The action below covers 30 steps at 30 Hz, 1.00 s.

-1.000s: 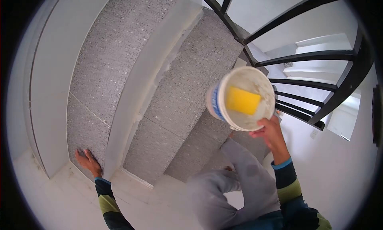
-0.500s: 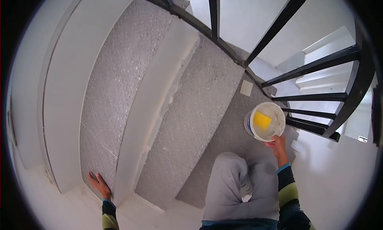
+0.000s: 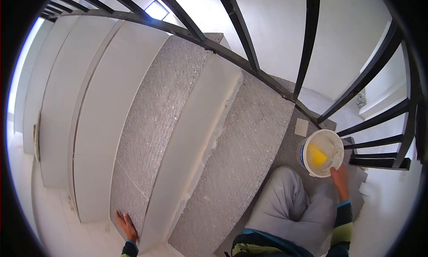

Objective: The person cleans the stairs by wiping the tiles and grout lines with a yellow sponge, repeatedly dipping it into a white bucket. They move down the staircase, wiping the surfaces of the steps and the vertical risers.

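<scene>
My left hand point(image 3: 126, 226) rests with fingers apart on the lower left end of a speckled grey stone step point(image 3: 165, 101). At the right, my right hand point(image 3: 339, 181) grips the near rim of a white plastic bucket point(image 3: 333, 146). Inside the bucket lies a flat yellow block point(image 3: 316, 157) that looks like a sponge. The bucket is on a darker stone step beside my legs. Just behind it lies a small pale square tile point(image 3: 301, 127).
Black railing bars point(image 3: 243, 32) run along the far side and curve round to the right. A second speckled step point(image 3: 243, 136) lies between my legs and the pale riser point(image 3: 189, 127). More covered steps point(image 3: 100, 123) rise at the left, beside a white wall.
The view has swung up and to the left, bringing more upper steps and railing into sight. Both hands keep their places on the step and the bucket rim.
</scene>
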Available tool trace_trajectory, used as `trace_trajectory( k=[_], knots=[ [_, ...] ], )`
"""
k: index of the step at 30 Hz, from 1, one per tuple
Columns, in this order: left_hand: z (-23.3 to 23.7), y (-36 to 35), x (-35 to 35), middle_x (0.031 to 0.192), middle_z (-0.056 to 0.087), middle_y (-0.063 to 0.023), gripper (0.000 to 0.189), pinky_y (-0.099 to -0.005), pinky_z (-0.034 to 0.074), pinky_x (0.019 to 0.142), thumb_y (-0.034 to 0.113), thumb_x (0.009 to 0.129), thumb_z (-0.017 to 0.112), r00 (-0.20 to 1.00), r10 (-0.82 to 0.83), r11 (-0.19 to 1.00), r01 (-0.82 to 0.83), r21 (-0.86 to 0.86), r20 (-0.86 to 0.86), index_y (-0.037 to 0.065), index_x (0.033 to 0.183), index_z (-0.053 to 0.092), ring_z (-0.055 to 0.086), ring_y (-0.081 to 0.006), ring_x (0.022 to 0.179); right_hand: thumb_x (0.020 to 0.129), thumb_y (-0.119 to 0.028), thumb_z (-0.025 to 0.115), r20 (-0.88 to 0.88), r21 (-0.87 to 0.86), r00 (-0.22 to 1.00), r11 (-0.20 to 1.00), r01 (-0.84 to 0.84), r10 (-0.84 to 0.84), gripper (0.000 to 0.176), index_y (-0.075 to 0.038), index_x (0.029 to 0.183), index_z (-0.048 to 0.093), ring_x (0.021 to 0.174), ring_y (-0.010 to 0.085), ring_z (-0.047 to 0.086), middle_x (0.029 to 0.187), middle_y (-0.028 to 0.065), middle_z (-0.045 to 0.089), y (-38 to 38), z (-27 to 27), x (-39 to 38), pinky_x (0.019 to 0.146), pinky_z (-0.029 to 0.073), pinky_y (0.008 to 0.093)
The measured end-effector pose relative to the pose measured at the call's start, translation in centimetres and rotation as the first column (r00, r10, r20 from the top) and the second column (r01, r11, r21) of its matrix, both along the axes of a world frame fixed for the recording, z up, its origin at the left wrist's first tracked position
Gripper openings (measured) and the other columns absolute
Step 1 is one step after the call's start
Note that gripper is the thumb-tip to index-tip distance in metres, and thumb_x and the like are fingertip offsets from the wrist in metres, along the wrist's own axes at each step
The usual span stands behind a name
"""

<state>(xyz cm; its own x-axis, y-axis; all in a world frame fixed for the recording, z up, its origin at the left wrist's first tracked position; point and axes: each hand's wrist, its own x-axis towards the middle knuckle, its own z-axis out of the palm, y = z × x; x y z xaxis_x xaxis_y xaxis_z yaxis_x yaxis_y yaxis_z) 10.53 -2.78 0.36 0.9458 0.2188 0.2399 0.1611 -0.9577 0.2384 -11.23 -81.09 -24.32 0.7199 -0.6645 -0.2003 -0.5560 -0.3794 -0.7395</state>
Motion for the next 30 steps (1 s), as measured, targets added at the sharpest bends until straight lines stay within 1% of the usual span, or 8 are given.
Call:
trace_trajectory(
  k=[3, 5, 8, 15, 21, 25, 28, 30],
  knots=[
    [-0.1, 0.3, 0.0, 0.140, 0.030, -0.0213, 0.057, -0.0391, 0.019, 0.108, 0.036, 0.096, 0.039, 1.000, 0.008, 0.999, -0.008, -0.054, -0.005, -0.004, 0.136, 0.028, 0.026, -0.0320, 0.132, 0.070, -0.011, 0.058, -0.125, -0.332, 0.949, 0.913, 0.236, -0.291, 0.037, 0.000, 0.105, 0.057, 0.108, 0.0339, 0.050, 0.111, 0.0213, 0.051, 2.8, 5.4, 3.2, 0.088, 0.041, 0.0458],
    [0.5, -0.7, -0.2, 0.141, 0.029, -0.0206, 0.058, -0.0387, 0.019, 0.108, 0.039, 0.097, 0.036, 0.997, 0.048, 0.996, -0.053, -0.077, -0.061, -0.002, 0.137, 0.027, 0.025, -0.0314, 0.132, 0.067, -0.013, 0.064, 0.000, -0.831, 1.000, 0.556, -0.014, 0.025, 0.041, -0.001, 0.106, 0.059, 0.118, 0.0342, 0.041, 0.124, 0.0200, 0.042, 3.1, 7.0, 4.1, 0.095, 0.036, 0.0450],
    [0.7, -2.9, -0.5, 0.140, 0.029, -0.0199, 0.060, -0.0393, 0.018, 0.108, 0.042, 0.097, 0.032, 1.000, 0.025, 0.984, -0.022, -0.178, 0.014, -0.002, 0.137, 0.026, 0.025, -0.0314, 0.132, 0.062, -0.018, 0.070, -0.217, -0.435, 0.873, 0.758, -0.487, 0.436, 0.050, -0.002, 0.108, 0.058, 0.121, 0.0370, 0.036, 0.123, 0.0205, 0.044, 2.5, 9.1, 6.5, 0.101, 0.031, 0.0458],
    [0.0, -0.6, -0.3, 0.140, 0.030, -0.0197, 0.063, -0.0404, 0.017, 0.108, 0.047, 0.095, 0.033, 1.000, -0.003, 0.996, 0.005, -0.092, 0.027, -0.001, 0.135, 0.030, 0.026, -0.0322, 0.131, 0.056, -0.029, 0.077, -0.493, -0.035, 0.601, 0.676, -0.736, 0.629, 0.081, -0.004, 0.126, 0.046, 0.100, 0.0399, 0.054, 0.117, 0.0248, 0.051, -0.9, 6.3, 9.0, 0.088, 0.044, 0.0411],
    [1.8, -7.5, -1.5, 0.136, 0.036, -0.0199, 0.056, -0.0454, 0.019, 0.106, 0.040, 0.094, 0.040, 0.913, -0.133, 0.907, -0.045, 0.419, 0.386, -0.001, 0.131, 0.036, 0.029, -0.0350, 0.129, 0.065, -0.026, 0.070, -0.506, -0.188, 0.572, 0.565, -0.804, 0.646, 0.073, -0.002, 0.127, 0.042, 0.093, 0.0360, 0.059, 0.098, 0.0224, 0.059, -0.2, 1.1, 9.7, 0.081, 0.048, 0.0417],
    [-1.2, -19.7, -4.7, 0.121, 0.051, -0.0185, 0.041, -0.0431, 0.039, 0.093, 0.016, 0.084, 0.058, 0.642, -0.681, 0.710, 0.696, 0.103, 0.352, -0.002, 0.119, 0.045, 0.051, -0.0317, 0.110, 0.071, -0.024, 0.060, -0.606, -0.165, 0.483, 0.494, -0.853, 0.632, 0.059, -0.001, 0.124, 0.046, 0.087, 0.0368, 0.060, 0.092, 0.0220, 0.062, 0.9, 3.1, 10.2, 0.079, 0.048, 0.0426],
    [-6.2, -32.9, -9.9, 0.103, 0.061, -0.0119, 0.027, -0.0351, 0.047, 0.082, 0.018, 0.080, 0.064, 0.565, -0.824, 0.497, 0.696, -0.519, -0.031, 0.008, 0.104, 0.061, 0.060, -0.0273, 0.094, 0.073, -0.022, 0.053, -0.584, -0.145, 0.551, 0.592, -0.793, 0.595, 0.048, -0.003, 0.118, 0.054, 0.084, 0.0372, 0.061, 0.091, 0.0216, 0.064, 0.7, 3.2, 10.0, 0.078, 0.049, 0.0430],
    [-12.5, -38.9, -11.4, 0.111, 0.059, -0.0127, 0.028, -0.0386, 0.045, 0.088, 0.016, 0.079, 0.067, 0.192, -0.981, 0.147, 0.839, -0.523, 0.033, 0.007, 0.105, 0.062, 0.056, -0.0296, 0.105, 0.075, -0.019, 0.049, -0.562, -0.234, 0.557, 0.528, -0.816, 0.612, 0.040, -0.006, 0.111, 0.059, 0.085, 0.0378, 0.061, 0.094, 0.0241, 0.063, -0.1, 1.9, 9.6, 0.077, 0.048, 0.0436]
  ],
)
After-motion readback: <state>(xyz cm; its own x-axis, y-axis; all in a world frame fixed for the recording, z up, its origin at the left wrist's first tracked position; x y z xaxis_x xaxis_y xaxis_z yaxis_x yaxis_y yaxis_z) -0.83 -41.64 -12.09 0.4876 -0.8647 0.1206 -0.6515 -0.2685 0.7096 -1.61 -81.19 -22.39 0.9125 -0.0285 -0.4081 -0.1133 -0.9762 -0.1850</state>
